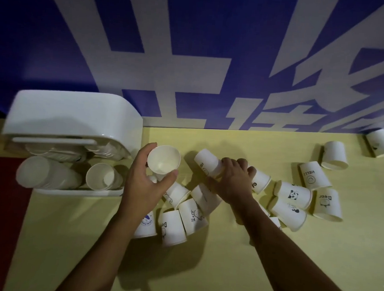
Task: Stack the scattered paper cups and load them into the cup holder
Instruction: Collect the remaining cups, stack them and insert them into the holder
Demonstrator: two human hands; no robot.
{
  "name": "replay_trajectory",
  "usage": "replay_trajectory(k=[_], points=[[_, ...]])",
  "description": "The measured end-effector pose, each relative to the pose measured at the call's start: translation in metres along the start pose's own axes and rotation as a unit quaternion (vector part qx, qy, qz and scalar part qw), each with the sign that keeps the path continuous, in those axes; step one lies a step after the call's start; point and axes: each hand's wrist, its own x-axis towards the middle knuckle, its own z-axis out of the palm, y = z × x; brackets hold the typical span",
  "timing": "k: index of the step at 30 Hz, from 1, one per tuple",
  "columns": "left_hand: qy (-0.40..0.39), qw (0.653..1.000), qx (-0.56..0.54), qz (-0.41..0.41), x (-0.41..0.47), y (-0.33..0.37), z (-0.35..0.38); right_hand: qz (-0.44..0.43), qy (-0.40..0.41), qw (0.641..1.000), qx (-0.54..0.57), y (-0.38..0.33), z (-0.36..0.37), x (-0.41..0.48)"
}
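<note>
Left hand [144, 183] is holding one paper cup [163, 159] just above the table [202, 268], with the thumb on the far side of the rim and the fingers curling round the near side, so this hand is closed on it; the mouth of the cup is facing the camera and only its white inside is showing. Just to the left, the white cup holder [72, 119] is standing against the blue wall [58, 49], and in its low tray [79, 192] two stacks are lying on their sides: a left stack [45, 175], seen from its bottom end, and a second stack [100, 177], which is turning its open mouth to the camera. More white rims are showing under the holder's hood, too dim to count. On the yellow table many single cups are lying scattered: a Hi cup [193, 215] in the near cluster under the left wrist, a panda cup [294, 194], a HELLO cup [314, 175] and a Bear cup [328, 204] further right, and a far cup [381, 143] touching the wall. Right hand [233, 181] is reaching palm down over a lying cup [208, 160], with the fingers bending over its far side and the thumb on the near side, gripping it; another cup [259, 180] is sticking out from under the knuckles, and I cannot tell if the two are joined
</note>
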Motion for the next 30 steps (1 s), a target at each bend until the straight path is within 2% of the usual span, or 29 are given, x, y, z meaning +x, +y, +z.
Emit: replay_trajectory(k=[4, 8, 11, 18, 30], points=[[0.006, 1.0, -0.015, 0.005, -0.005, 0.003, -0.024, -0.03, 0.067, 0.975, 0.208, -0.015, -0.019, -0.009], [0.012, 0.999, -0.04, 0.017, -0.011, 0.001, -0.063, -0.08, 0.091, 0.95, 0.288, -0.052, -0.043, -0.027], [0.013, 0.998, -0.048, 0.028, -0.019, -0.004, -0.094, -0.102, 0.118, 0.937, 0.314, -0.089, -0.051, -0.047], [0.026, 0.998, -0.027, 0.042, -0.038, -0.046, -0.17, -0.116, 0.105, 0.922, 0.353, -0.178, -0.043, -0.086], [0.027, 0.999, -0.036, 0.016, -0.054, -0.091, -0.228, -0.166, 0.096, 0.923, 0.335, -0.261, -0.003, -0.092]])
